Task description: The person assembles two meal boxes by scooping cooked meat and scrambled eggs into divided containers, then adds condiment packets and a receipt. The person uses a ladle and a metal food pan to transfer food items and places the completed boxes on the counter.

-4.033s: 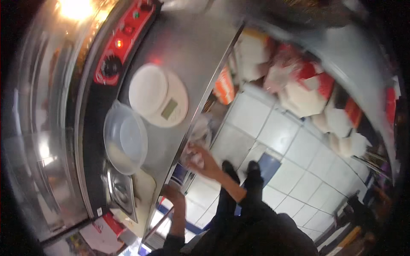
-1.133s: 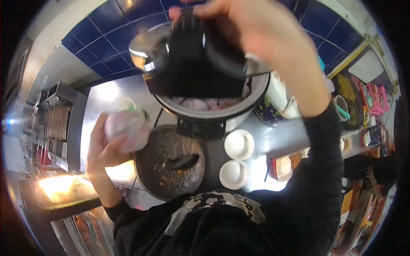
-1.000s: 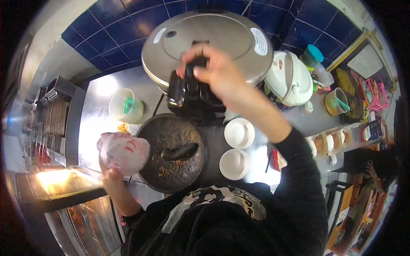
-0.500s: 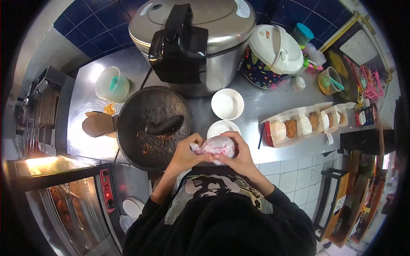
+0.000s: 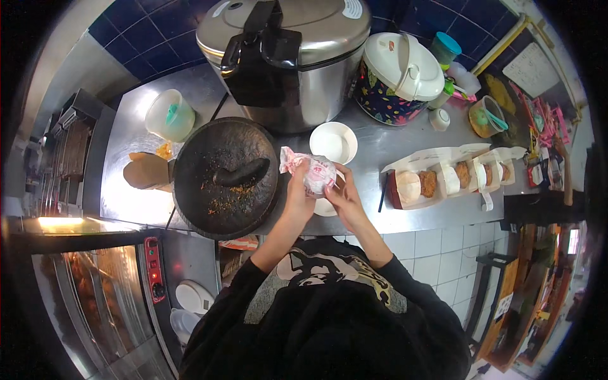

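A round white paper-wrapped bundle with pink print is held up over the counter's front part. Its twisted paper end sticks out to the left. My left hand grips it from the left and below, thumb pressed on its top. On its right side, the fingers of my right hand curl round it, some slightly lifted. Below my hands a white bowl is mostly hidden. Just beyond stands a second white bowl. What the paper wraps is hidden.
Left of my hands sits a stone mortar with a pestle and crumbs in it. A large steel cooker and a patterned rice container stand behind. Open paper boxes with fried pieces line the right side.
Both hands have moved forward, away from my body, carrying the wrapped bundle. It has turned, so its twisted end points up and left. The far bowl is now closer to it.
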Demonstrator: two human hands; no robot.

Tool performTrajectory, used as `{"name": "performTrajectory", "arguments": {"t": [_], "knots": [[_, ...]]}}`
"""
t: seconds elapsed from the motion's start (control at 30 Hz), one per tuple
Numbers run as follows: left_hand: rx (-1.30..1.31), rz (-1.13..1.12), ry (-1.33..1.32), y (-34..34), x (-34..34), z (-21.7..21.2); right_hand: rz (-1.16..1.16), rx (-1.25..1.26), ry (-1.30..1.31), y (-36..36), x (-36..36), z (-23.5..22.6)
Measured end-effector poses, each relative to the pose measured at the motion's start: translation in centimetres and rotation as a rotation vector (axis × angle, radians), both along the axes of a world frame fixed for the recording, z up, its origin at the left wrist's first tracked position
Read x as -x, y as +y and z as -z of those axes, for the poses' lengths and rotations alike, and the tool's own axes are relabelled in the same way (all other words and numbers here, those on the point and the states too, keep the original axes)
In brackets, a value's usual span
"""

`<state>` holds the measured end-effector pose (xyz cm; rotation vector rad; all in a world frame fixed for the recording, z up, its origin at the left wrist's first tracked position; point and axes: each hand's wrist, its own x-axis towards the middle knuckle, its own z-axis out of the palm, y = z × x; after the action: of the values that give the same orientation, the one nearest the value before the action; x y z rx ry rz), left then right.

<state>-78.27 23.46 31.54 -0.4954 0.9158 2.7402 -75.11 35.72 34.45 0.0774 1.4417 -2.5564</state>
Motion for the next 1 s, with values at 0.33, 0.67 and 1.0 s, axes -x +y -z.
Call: {"name": "performTrajectory", "arguments": {"t": [0.33,0.67,1.0], "knots": [[-0.044,0.021,-0.122,-0.9,0.1,-0.1,-0.137,-0.962,0.283,4.3,0.0,1.1],[0.166,-0.033,-0.028,0.7,-1.7,1.1,0.384,-0.941,0.508,0.6,-0.5,-1.6],[0.118,-0.034,-0.028,0.7,-3.8,3.1,0.313,-1.091,0.494,0.0,-0.2,3.6]]}}
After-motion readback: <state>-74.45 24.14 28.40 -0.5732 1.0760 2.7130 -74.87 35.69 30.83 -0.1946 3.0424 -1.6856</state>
